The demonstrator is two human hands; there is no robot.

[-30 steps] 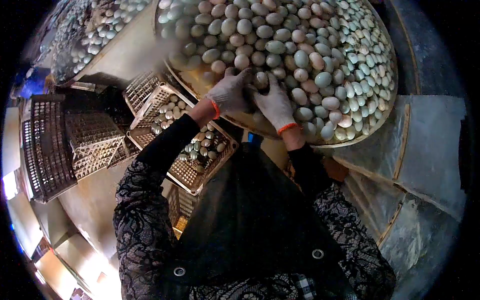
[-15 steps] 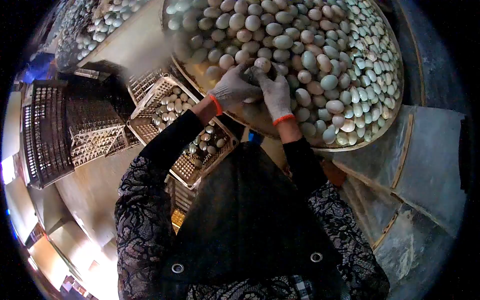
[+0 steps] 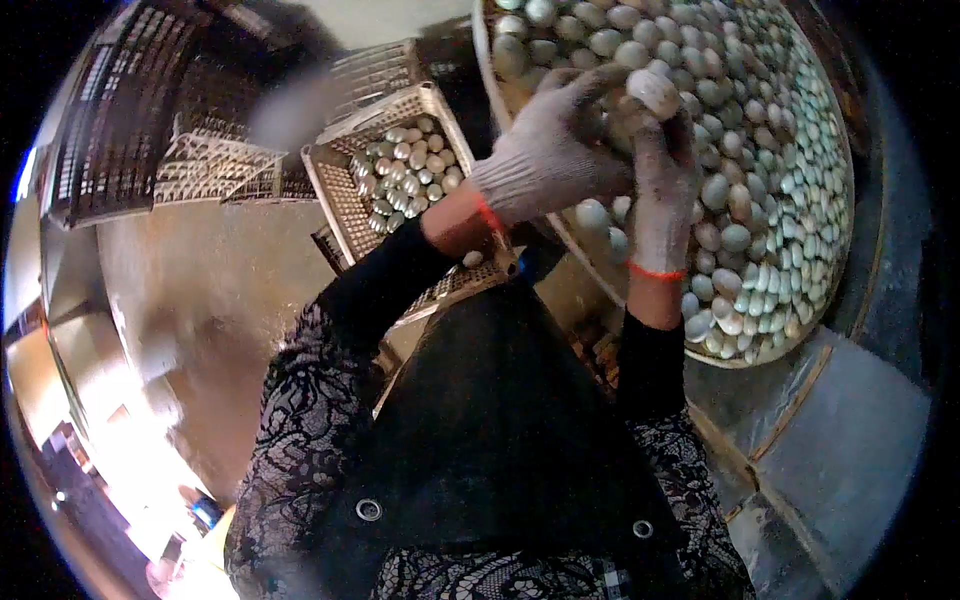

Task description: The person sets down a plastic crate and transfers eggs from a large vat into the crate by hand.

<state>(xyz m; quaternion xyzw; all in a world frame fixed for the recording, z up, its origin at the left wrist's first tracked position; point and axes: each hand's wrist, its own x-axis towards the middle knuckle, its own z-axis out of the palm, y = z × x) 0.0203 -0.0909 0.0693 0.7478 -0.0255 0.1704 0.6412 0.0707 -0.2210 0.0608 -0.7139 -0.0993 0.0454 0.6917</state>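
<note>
A pale egg is held up at the fingertips of both hands, above a large round tray heaped with eggs. My left hand, in a grey-white knit glove with an orange cuff, is closed with its fingers curled against the egg's left side. My right hand, gloved alike, grips the egg from below and the right. Shadow hides the space between the palms, so I cannot tell whether more eggs are there. Whitish, greenish and pinkish eggs lie around and beyond my hands.
A plastic crate holding several eggs stands left of the tray, partly behind my left forearm. Dark stacked crates and a pale lattice crate are farther left. Grey slabs cover the floor at lower right.
My view has turned left, so the tray appears farther right. Both hands have come nearer to the camera with the egg, which now shows larger between the fingertips.
</note>
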